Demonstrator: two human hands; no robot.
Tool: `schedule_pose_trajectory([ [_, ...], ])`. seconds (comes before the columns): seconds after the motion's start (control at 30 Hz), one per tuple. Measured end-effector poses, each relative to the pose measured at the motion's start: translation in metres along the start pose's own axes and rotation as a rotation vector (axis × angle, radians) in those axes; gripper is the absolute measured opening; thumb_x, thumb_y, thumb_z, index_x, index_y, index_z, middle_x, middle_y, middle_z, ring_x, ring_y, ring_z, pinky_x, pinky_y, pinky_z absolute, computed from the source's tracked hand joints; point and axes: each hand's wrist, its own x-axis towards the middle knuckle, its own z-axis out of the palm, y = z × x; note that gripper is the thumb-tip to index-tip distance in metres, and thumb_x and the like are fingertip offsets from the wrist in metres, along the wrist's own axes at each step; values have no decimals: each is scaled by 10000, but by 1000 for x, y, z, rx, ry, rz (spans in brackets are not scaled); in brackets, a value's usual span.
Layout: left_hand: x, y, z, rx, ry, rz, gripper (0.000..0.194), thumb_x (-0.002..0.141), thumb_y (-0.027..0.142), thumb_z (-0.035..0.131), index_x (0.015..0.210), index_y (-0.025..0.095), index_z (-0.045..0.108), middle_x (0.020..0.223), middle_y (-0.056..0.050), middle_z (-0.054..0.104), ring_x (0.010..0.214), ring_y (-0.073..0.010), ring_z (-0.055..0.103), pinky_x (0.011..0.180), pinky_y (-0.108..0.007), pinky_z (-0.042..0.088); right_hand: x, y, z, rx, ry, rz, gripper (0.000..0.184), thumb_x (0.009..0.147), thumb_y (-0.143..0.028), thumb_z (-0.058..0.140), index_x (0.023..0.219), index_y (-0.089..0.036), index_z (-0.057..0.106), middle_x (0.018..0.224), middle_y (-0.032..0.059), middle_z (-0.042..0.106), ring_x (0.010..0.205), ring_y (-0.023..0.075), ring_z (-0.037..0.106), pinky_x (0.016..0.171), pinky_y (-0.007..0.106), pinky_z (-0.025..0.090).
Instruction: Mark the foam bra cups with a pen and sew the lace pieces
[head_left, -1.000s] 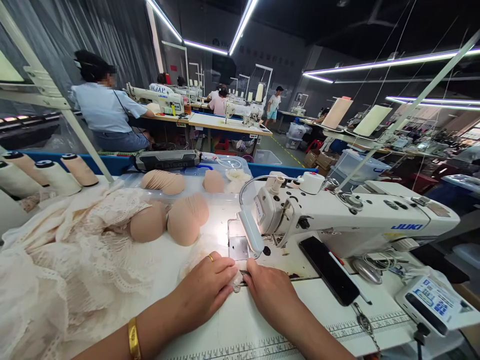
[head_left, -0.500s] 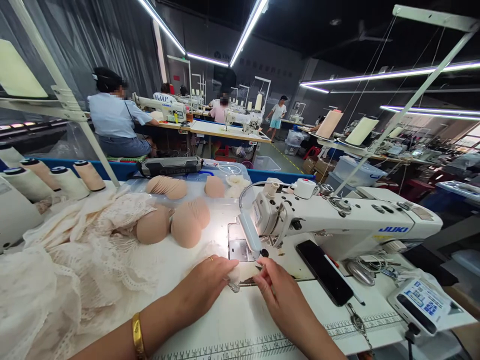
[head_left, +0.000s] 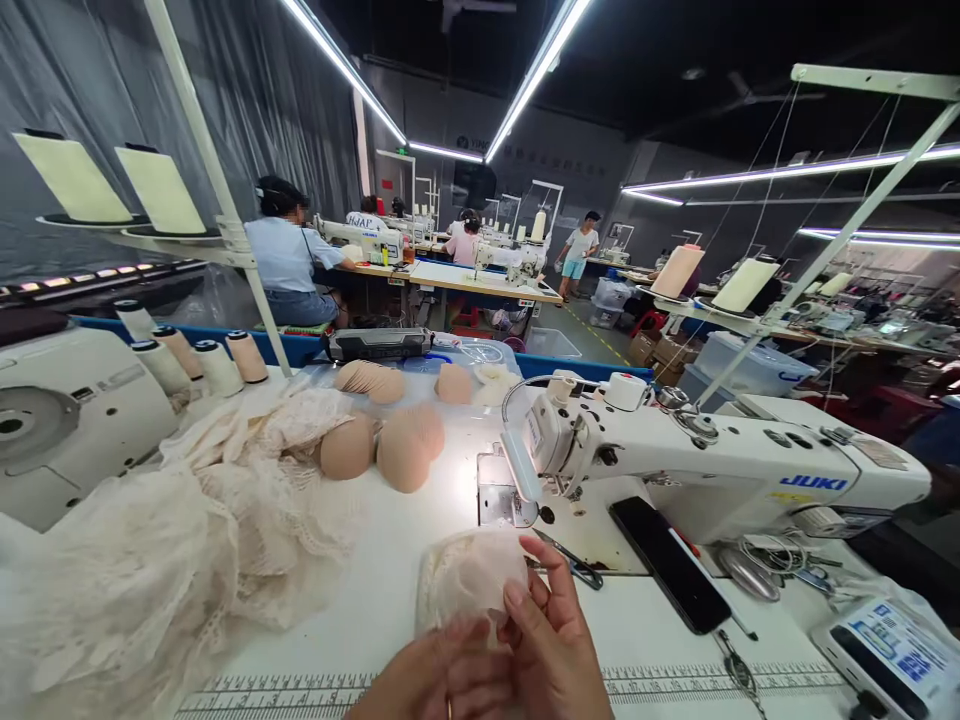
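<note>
Both my hands are at the bottom middle, holding up a small cream lace-covered cup piece (head_left: 466, 580) above the white table. My left hand (head_left: 435, 680) grips its lower edge with curled fingers. My right hand (head_left: 544, 640) pinches its right side, fingers pressed together. Just beyond it stands the white JUKI sewing machine (head_left: 697, 465), whose needle area (head_left: 517, 495) has nothing under it. Small thread snips (head_left: 574, 563) lie on the machine bed to the right of the piece.
A heap of cream lace (head_left: 165, 540) covers the table's left. Beige foam cups (head_left: 382, 450) sit behind it, thread cones (head_left: 217, 365) further left. A black phone (head_left: 670, 565) lies by the machine. A control panel (head_left: 896, 655) is at the right. Other people sew in the background.
My hands have pulled back from the needle toward me and lifted the lace piece off the table. The camera has tilted and shifted, showing more of the left side.
</note>
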Motion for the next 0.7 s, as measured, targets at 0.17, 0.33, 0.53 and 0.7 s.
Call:
schedule_pose_trajectory([
  [0.17, 9, 22, 16, -77, 198, 303, 398, 762, 441, 963, 1026, 185, 812, 1117, -107, 826, 1170, -321, 732, 1030, -393, 571, -25, 23, -10, -53, -64, 1, 871, 754, -670, 913, 1444, -336, 500, 796, -13, 715, 690, 256, 703, 675, 382, 563],
  [0.33, 9, 23, 17, -223, 78, 137, 378, 775, 416, 906, 1042, 161, 829, 1011, -108, 843, 1118, -349, 761, 990, -417, 599, -17, 14, -10, -24, 25, -26, 1013, 740, -661, 933, 1514, -336, 367, 989, 40, 811, 897, 293, 781, 905, 452, 599],
  [0.53, 13, 16, 25, -150, 123, 313, 369, 858, 382, 912, 1156, 184, 824, 1116, -106, 844, 1110, -322, 769, 995, -397, 594, -16, 21, -14, -127, -26, -78, 981, 764, -684, 911, 1538, -311, 437, 1052, 72, 810, 949, 320, 796, 896, 457, 631],
  [0.7, 15, 13, 22, -113, 166, 243, 367, 888, 418, 890, 1102, 122, 844, 1042, -158, 848, 1044, -325, 785, 883, -352, 614, -14, 24, -12, 37, 42, -3, 1056, 698, -633, 979, 1515, -303, 398, 1019, 73, 835, 945, 331, 806, 875, 458, 638],
])
